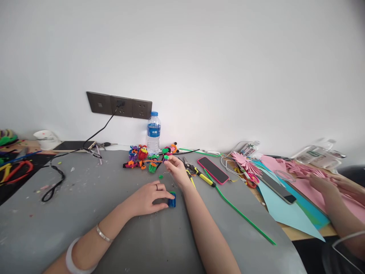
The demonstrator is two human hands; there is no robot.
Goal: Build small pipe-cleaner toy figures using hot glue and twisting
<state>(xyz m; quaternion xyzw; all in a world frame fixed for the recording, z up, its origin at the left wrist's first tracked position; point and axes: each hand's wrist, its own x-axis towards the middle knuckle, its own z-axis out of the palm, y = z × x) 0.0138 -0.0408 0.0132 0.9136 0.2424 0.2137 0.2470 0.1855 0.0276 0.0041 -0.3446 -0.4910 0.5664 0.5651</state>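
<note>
My left hand (149, 198) rests low over the grey table, its index finger and thumb closed on a small blue cylinder with a green rim (172, 200). In front of it my right hand (177, 172) pinches a small piece with a green top and purple below (165, 157). An orange strip runs leftward beside that piece; whether it joins it I cannot tell. Several colourful pipe-cleaner figures (143, 151) stand and lie just beyond. A small green bit (161, 177) lies between my hands. Yellow-and-black pliers (205, 179) are right of my right hand.
A water bottle (154, 133) stands by the wall below the sockets (121, 105). A black cable (105, 127) hangs onto the left side. Rightward lie a red-edged phone (213, 170), a green pipe cleaner (242, 213) and coloured paper (288, 213). Another person's hands (327, 190) handle pink paper.
</note>
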